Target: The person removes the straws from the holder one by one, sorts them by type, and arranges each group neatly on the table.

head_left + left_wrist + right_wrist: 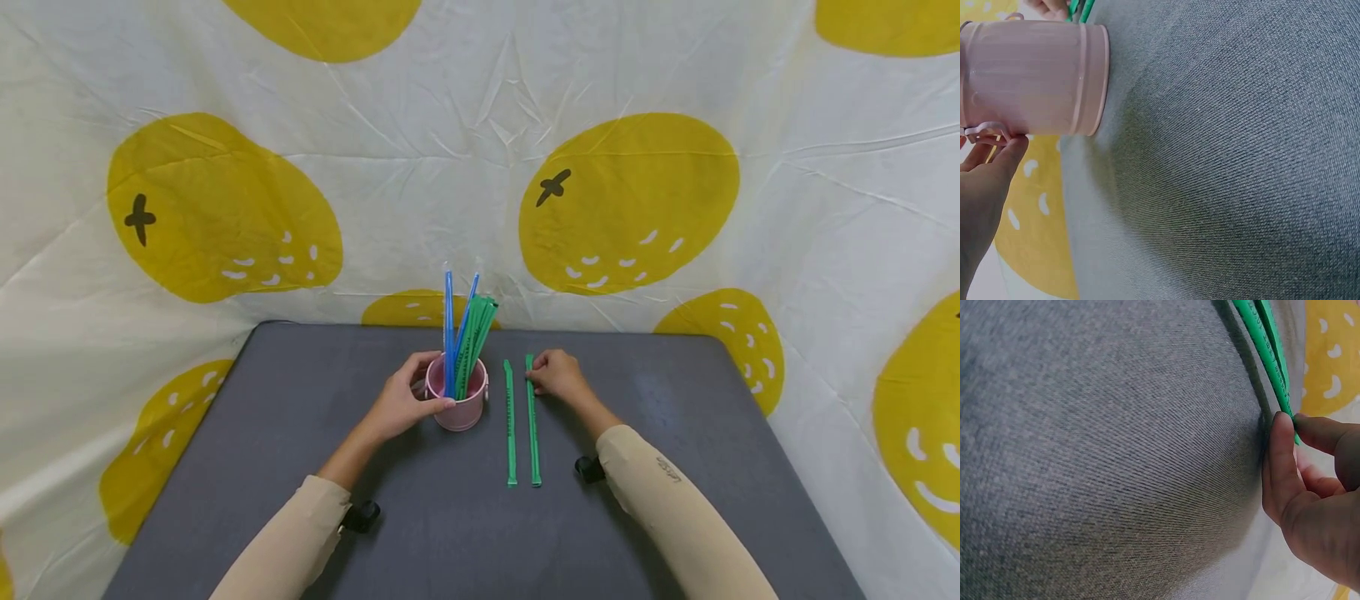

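A small pink bucket (460, 413) stands upright on the table, holding several green paper-wrapped straws (474, 337) and blue straws (449, 333) in clear wrappers. My left hand (405, 398) grips it from the left, with the thumb at the near rim; in the left wrist view the fingers (1010, 156) are at the bucket's handle joint. To the right of the bucket, two green straws lie side by side, pointing away from me. My right hand (558, 375) pinches the far end of the right-hand straw (533, 433) between thumb and fingertips. Just left of it is the other straw (511, 433).
The dark grey table (420, 533) reaches back to a pale hanging cloth (435, 208) printed with yellow fruit shapes. Black wrist straps show beneath both beige sleeves (675, 508).
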Demonstrator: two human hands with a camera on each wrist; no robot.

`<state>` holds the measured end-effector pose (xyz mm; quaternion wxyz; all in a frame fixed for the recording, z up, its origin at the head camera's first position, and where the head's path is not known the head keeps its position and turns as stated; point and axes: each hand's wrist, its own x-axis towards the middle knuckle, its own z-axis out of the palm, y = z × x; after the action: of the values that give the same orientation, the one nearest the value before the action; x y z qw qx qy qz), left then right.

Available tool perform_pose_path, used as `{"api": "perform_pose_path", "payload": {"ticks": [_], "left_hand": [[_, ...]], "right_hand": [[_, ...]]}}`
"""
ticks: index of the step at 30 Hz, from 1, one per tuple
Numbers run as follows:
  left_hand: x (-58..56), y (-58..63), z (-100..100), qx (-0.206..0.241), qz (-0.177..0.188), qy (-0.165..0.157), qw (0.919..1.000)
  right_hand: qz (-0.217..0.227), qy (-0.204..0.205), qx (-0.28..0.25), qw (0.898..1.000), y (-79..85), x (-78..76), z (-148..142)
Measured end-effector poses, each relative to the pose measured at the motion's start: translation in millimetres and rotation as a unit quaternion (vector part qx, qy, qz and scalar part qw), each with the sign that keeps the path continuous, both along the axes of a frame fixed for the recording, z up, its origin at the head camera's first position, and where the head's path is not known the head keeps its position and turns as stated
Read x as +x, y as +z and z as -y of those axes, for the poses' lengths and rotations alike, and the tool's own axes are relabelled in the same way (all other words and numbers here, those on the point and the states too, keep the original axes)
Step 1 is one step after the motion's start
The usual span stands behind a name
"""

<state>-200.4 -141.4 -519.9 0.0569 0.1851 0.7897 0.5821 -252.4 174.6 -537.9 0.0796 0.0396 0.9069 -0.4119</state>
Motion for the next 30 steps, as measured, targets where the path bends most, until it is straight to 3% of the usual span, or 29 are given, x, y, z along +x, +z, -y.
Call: {"api": "perform_pose_path", "payload": {"ticks": [13,22,30], "left_hand": [[6.7,17.1,-4.4,-0.005,0.013,-0.006,0.9999],[1.4,1.7,-0.7,-0.009,0.003,-0.004,1.0000],[1.4,1.7,1.6,-0.013,-0.009,-0.003,0.9999]], "right_hand": [[0.003,0.017,0.050,0.999,0.2,1.6,3.4],[-0.007,0.027,0.060,0.998,-0.4,2.4,3.0],[-0.005,0.019,0.058,0.998,0.2,3.5,6.0]]}}
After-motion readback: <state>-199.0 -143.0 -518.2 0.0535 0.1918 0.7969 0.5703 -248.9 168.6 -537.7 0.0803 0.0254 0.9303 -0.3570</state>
